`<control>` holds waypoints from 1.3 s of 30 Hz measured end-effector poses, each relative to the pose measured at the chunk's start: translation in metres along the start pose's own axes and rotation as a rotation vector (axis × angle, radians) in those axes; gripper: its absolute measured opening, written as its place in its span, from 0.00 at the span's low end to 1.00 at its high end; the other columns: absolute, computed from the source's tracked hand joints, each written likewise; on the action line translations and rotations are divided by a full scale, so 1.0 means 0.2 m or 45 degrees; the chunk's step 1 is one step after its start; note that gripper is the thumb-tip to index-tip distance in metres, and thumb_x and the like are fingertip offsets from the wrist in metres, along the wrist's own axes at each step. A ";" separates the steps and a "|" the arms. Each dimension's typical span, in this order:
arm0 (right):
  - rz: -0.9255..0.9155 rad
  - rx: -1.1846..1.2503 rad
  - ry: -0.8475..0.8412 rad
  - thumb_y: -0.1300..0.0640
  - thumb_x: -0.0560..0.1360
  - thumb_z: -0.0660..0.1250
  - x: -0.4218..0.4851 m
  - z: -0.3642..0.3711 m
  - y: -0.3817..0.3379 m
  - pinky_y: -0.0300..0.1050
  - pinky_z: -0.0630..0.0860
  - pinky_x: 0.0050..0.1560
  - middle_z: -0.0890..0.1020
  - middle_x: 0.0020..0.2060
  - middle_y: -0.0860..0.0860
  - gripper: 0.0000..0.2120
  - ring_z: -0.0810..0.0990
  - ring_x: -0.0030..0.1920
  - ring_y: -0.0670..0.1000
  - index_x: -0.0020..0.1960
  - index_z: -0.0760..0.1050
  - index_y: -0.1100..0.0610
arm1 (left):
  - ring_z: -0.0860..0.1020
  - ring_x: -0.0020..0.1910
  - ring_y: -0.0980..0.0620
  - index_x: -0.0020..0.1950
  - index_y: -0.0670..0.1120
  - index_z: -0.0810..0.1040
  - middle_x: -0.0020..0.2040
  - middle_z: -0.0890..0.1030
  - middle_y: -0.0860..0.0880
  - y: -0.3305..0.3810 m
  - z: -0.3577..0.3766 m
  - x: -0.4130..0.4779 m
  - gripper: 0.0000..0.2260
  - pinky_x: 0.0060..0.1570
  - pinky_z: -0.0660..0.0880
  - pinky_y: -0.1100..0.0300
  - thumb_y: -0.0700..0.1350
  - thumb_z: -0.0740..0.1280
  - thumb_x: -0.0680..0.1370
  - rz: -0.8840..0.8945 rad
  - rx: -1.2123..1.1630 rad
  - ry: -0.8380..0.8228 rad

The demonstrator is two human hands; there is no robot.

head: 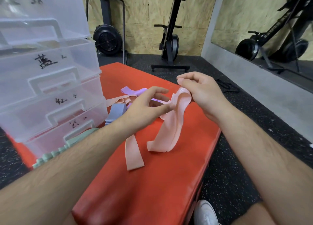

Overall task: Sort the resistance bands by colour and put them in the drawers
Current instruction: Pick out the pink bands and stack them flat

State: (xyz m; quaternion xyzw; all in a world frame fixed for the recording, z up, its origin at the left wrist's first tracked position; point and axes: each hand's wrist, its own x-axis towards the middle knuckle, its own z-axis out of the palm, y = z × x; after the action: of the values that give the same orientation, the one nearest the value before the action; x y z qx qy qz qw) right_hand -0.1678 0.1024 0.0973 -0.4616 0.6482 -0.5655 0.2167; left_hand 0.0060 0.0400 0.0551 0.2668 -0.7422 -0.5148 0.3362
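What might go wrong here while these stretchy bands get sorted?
Both the left hand and right hand grip one pink band, whose loose end trails on the red mat; it may snag the second pink band. The purple bands lie heaped against another pink strip, so colours might mix.

The drawer unit (50, 82) was cut off by the left and top edges, and the handwritten labels (44, 60) on its fronts were too smeared to read. The left forearm (76, 157) hid much of the green bands (45, 157), so their number could not be told. The left hand (145, 104) covered parts of the purple band (130, 90) and the grey-blue bands (116, 111). The top fold of the pink band (171, 128) vanished under the curled fingers of the right hand (201, 92). A white shoe (205, 213) was cut by the bottom edge, as was the near end of the red mat (152, 182).
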 end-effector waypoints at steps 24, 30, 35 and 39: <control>0.013 -0.134 -0.403 0.56 0.77 0.71 0.00 0.08 0.06 0.40 0.73 0.36 0.80 0.42 0.46 0.15 0.80 0.36 0.40 0.62 0.76 0.52 | 0.79 0.33 0.54 0.53 0.51 0.82 0.39 0.79 0.49 -0.03 -0.09 0.06 0.14 0.34 0.76 0.64 0.34 0.64 0.77 0.093 0.067 0.285; -0.010 -0.282 -0.472 0.52 0.78 0.71 -0.04 0.15 0.06 0.60 0.80 0.37 0.84 0.43 0.60 0.09 0.80 0.36 0.57 0.53 0.78 0.57 | 0.84 0.49 0.47 0.52 0.51 0.84 0.50 0.85 0.48 -0.03 -0.13 0.04 0.10 0.51 0.81 0.47 0.38 0.69 0.75 0.051 -0.057 0.203; -0.049 -0.320 -0.466 0.53 0.79 0.68 -0.05 0.17 0.05 0.54 0.74 0.34 0.83 0.39 0.57 0.10 0.77 0.33 0.55 0.52 0.74 0.60 | 0.82 0.47 0.50 0.56 0.46 0.83 0.51 0.84 0.43 0.00 -0.19 0.01 0.15 0.46 0.79 0.56 0.36 0.64 0.73 0.004 -0.209 0.174; -0.186 -0.332 -0.509 0.57 0.80 0.67 -0.07 0.21 0.05 0.57 0.73 0.32 0.81 0.43 0.67 0.03 0.75 0.34 0.54 0.50 0.73 0.55 | 0.80 0.40 0.54 0.55 0.47 0.82 0.46 0.84 0.45 0.00 -0.19 -0.03 0.08 0.39 0.77 0.60 0.46 0.72 0.76 0.029 0.009 0.176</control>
State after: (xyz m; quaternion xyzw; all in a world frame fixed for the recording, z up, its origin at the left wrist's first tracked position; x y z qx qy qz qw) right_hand -0.1300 0.0916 0.0740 -0.6339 0.6248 -0.3887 0.2379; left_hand 0.0395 0.0214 0.0631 0.2942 -0.7220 -0.4888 0.3916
